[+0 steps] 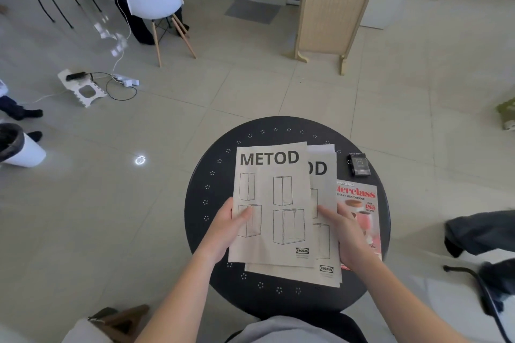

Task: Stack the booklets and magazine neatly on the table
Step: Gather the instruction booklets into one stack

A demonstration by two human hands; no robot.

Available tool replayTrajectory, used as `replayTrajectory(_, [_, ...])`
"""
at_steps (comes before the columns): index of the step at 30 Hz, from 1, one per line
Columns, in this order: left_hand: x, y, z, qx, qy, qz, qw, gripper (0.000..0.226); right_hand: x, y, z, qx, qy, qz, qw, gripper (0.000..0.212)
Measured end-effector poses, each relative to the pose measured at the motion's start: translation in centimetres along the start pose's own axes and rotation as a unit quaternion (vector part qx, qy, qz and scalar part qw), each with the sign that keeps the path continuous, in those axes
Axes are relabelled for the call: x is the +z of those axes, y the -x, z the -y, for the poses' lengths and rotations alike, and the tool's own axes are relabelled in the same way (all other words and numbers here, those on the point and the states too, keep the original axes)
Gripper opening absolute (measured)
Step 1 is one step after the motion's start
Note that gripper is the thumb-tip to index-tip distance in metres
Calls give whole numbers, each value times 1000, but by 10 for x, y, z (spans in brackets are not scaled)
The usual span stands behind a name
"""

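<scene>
On table point(220, 234), centre: top booklet point(273, 203) over second booklet point(324, 231)
Left hand point(227, 227): clamped on top booklet's left edge
Right hand point(345, 231): fingers flat across second booklet, covering magazine point(359, 203)

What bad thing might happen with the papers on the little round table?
The top booklet sits crooked over the second booklet, so the pile could end up messy. The magazine lies near the table edge, under the right hand, and might slide off. The left hand only pinches the booklet's side, so it could slip.
</scene>
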State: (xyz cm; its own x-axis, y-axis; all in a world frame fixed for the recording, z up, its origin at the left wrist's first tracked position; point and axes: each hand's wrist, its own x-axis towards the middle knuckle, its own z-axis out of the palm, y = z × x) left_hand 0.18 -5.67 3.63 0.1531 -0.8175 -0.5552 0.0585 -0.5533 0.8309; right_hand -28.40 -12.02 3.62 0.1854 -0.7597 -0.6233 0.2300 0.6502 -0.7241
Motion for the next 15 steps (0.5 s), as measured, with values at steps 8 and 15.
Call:
replayTrajectory(8, [-8,9,3,-1,-18,31,999,39,10,1,-5,10,-21,10,1000,24])
replayTrajectory(15, [7,14,0,-3,12,36,999,49,19,0,-8,1,9,-19,1000,21])
